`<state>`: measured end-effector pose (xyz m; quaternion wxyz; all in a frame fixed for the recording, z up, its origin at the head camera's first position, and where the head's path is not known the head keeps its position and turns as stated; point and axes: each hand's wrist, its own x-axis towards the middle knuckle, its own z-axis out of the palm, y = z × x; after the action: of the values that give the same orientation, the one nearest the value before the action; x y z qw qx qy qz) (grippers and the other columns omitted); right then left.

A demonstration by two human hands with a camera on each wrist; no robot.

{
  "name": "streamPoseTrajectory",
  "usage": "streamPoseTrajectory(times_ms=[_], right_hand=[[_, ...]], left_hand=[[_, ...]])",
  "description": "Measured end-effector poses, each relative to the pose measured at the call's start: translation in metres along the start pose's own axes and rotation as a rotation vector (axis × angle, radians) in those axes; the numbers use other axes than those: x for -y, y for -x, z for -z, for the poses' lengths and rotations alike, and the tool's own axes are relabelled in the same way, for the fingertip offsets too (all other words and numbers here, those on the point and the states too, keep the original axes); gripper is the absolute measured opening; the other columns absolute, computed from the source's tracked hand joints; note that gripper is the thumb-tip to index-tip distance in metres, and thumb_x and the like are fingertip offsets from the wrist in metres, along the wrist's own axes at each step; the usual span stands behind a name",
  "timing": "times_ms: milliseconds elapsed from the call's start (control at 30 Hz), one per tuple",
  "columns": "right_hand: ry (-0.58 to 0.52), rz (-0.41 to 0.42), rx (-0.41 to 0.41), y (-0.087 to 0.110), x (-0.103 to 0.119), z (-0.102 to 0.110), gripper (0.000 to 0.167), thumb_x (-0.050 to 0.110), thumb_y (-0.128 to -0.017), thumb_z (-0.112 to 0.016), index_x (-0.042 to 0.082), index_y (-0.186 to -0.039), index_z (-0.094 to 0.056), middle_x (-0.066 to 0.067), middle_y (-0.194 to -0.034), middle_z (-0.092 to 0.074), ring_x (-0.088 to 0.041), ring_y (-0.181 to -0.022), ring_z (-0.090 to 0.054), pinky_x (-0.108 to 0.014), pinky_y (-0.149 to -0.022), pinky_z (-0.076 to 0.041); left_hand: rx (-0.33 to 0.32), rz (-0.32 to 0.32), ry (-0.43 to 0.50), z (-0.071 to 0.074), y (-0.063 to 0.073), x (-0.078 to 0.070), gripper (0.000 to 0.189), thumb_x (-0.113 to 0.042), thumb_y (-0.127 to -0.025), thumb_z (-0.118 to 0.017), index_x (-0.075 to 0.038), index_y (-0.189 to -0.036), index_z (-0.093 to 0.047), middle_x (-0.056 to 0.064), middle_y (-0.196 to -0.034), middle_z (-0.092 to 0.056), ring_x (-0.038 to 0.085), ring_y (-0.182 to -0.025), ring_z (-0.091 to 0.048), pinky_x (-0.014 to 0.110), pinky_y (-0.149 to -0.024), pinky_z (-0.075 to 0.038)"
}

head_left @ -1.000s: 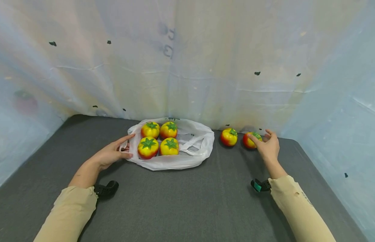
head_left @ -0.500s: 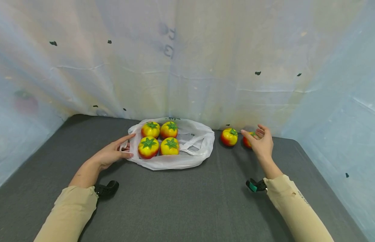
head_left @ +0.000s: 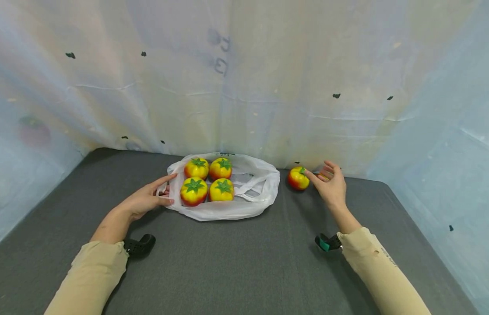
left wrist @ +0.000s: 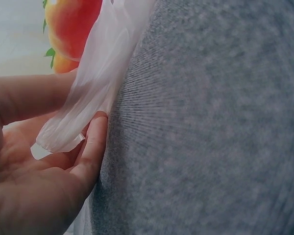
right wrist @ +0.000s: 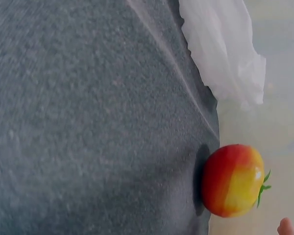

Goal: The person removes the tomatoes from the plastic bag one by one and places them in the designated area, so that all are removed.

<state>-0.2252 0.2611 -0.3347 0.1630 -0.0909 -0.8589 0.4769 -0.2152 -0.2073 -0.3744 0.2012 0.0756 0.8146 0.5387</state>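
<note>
A white plastic bag (head_left: pixel 244 212) lies with its mouth spread, several red-and-yellow tomatoes (head_left: pixel 193 191) with green star-shaped tops grouped in its left half. My left hand (head_left: pixel 143 199) holds the bag's left edge; in the left wrist view, plastic hangs between thumb and finger (left wrist: pixel 90 152). To the bag's right stands a tomato (head_left: pixel 298 178), seen whole in the right wrist view too. My right hand (head_left: pixel 332 186) hovers just right of it, fingers spread and gently bent, the thumb tip overlapping its green top. Behind this hand another tomato (head_left: pixel 321 176) is mostly hidden.
A dark grey cloth-covered table (head_left: pixel 228 267) extends under both arms. Pale sheeting (head_left: pixel 268 87) with small dark marks rises right behind the bag and tomatoes, and more hangs at both sides. The bag's loose handle (head_left: pixel 250 192) lies inside its right half.
My right hand has moved left, from the far-right tomato to beside its left neighbour, now covering most of the far-right one. The left hand and bag stay put.
</note>
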Motion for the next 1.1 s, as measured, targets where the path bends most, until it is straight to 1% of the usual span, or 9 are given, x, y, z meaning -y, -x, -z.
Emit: streamPoseTrajectory(times_ms=[167, 400, 567, 800, 967, 1033, 1100], right_hand=[[-0.035, 0.024, 0.025, 0.003, 0.002, -0.008, 0.078, 0.035, -0.082, -0.075, 0.009, -0.145, -0.036, -0.018, -0.143, -0.043, -0.034, -0.125, -0.052, -0.045, -0.102, -0.045], [-0.091, 0.072, 0.098, 0.009, 0.008, -0.018, 0.077, 0.030, -0.082, -0.076, 0.005, -0.144, -0.036, -0.021, -0.143, -0.041, -0.035, -0.130, -0.047, -0.046, -0.105, -0.042], [-0.115, 0.102, 0.124, 0.011, 0.010, -0.024, 0.076, 0.028, -0.082, -0.076, 0.005, -0.143, -0.037, -0.021, -0.142, -0.042, -0.033, -0.129, -0.047, -0.044, -0.104, -0.043], [-0.099, 0.119, 0.161, 0.014, 0.015, -0.033, 0.076, 0.029, -0.083, -0.076, 0.004, -0.143, -0.037, -0.019, -0.141, -0.044, -0.032, -0.128, -0.049, -0.043, -0.103, -0.044], [-0.104, 0.089, 0.205, 0.033, 0.045, -0.031, 0.071, 0.017, -0.086, -0.072, -0.002, -0.143, -0.035, -0.024, -0.141, -0.042, -0.039, -0.129, -0.046, -0.045, -0.103, -0.042], [-0.104, 0.076, 0.210, 0.041, 0.057, -0.031, 0.069, 0.014, -0.086, -0.071, -0.003, -0.142, -0.035, -0.025, -0.141, -0.042, -0.040, -0.129, -0.046, -0.045, -0.103, -0.042], [-0.106, 0.072, 0.213, 0.041, 0.059, -0.033, 0.067, 0.014, -0.087, -0.071, -0.002, -0.142, -0.036, -0.024, -0.141, -0.043, -0.038, -0.129, -0.047, -0.044, -0.103, -0.042]], left_hand=[[0.002, -0.003, -0.003, 0.000, -0.001, 0.000, 0.087, -0.010, -0.089, -0.065, -0.018, -0.156, -0.009, 0.029, -0.157, 0.008, 0.049, -0.140, -0.002, 0.067, -0.109, -0.015], [0.003, 0.001, 0.003, -0.001, -0.001, 0.000, 0.088, -0.009, -0.089, -0.065, -0.019, -0.156, -0.009, 0.028, -0.157, 0.009, 0.049, -0.140, 0.000, 0.068, -0.109, -0.015], [0.002, 0.003, 0.006, -0.001, 0.000, -0.001, 0.088, -0.009, -0.089, -0.065, -0.019, -0.156, -0.009, 0.028, -0.157, 0.009, 0.049, -0.140, 0.000, 0.068, -0.109, -0.015], [0.000, -0.005, 0.005, 0.000, -0.001, 0.000, 0.088, -0.010, -0.088, -0.066, -0.019, -0.156, -0.010, 0.028, -0.157, 0.008, 0.050, -0.140, 0.000, 0.069, -0.108, -0.014], [-0.002, -0.004, 0.001, 0.001, -0.001, 0.001, 0.088, -0.010, -0.088, -0.066, -0.019, -0.156, -0.010, 0.028, -0.157, 0.009, 0.050, -0.140, 0.001, 0.069, -0.108, -0.013], [-0.002, -0.002, 0.000, 0.001, 0.000, 0.001, 0.088, -0.010, -0.088, -0.066, -0.019, -0.156, -0.010, 0.028, -0.157, 0.009, 0.050, -0.140, 0.001, 0.070, -0.108, -0.012], [-0.003, 0.000, 0.002, 0.000, 0.000, 0.000, 0.088, -0.010, -0.088, -0.066, -0.019, -0.156, -0.010, 0.028, -0.157, 0.009, 0.050, -0.140, 0.001, 0.070, -0.108, -0.012]])
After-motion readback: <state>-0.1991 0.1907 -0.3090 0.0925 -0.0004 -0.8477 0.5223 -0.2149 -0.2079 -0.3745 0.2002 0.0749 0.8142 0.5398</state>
